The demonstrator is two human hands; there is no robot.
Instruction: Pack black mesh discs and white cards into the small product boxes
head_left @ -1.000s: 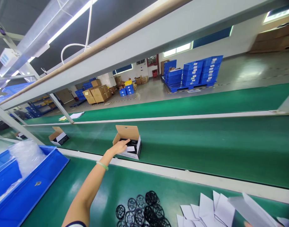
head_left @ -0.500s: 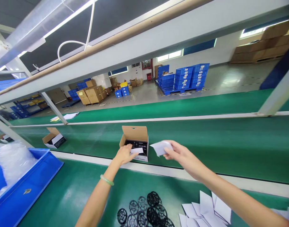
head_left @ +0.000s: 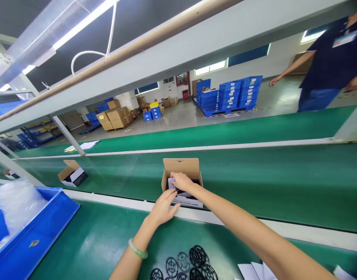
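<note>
Head view: open box (head_left: 182, 182) on green belt (head_left: 254, 182).
Right hand (head_left: 181, 181): now inside box, pressing white card (head_left: 171, 183) down; card no longer held aloft.
Left hand (head_left: 163, 208): fingers spread, steadying box front.
Status: card insertion looks nearly complete.

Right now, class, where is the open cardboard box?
The open cardboard box sits mid-frame on the green conveyor belt, with the right hand inside it and the left hand at its near edge.

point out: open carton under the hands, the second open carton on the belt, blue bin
open carton (head_left: 181, 167), head view, raised brown lid flap
second open carton (head_left: 72, 175), head view, its top
blue bin (head_left: 44, 229), head view, front wall
</note>
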